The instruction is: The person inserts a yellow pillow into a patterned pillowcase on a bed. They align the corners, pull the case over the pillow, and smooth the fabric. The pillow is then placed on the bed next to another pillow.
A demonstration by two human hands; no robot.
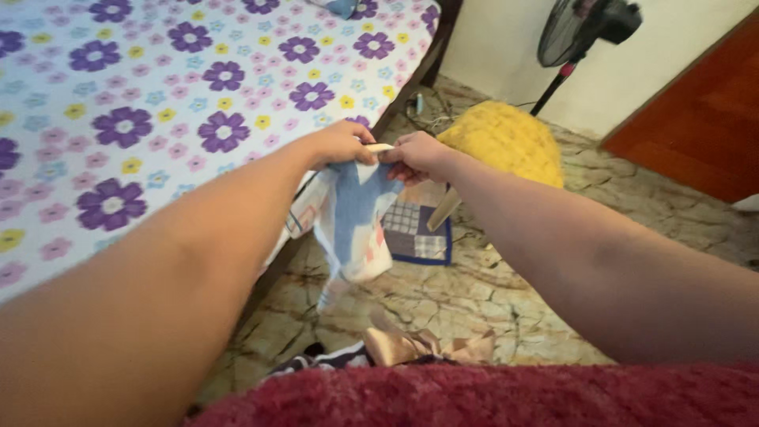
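Observation:
My left hand (pixel 341 143) and my right hand (pixel 417 155) are close together, both pinching the top edge of a small light-blue and white patterned cloth (pixel 356 225). The cloth hangs down from my fingers beside the edge of the bed (pixel 118 119), above the floor. My two forearms reach out from the lower corners of the view.
The bed carries a white sheet with purple, pink and yellow flowers. A yellow fluffy cushion (pixel 506 141) and a blue-edged checked cloth (pixel 417 231) lie on the marbled floor. A standing fan (pixel 581 32) is by the wall, a wooden door (pixel 700 119) at right. Beige satin fabric (pixel 419 345) and a dark red fuzzy fabric (pixel 490 395) lie nearest.

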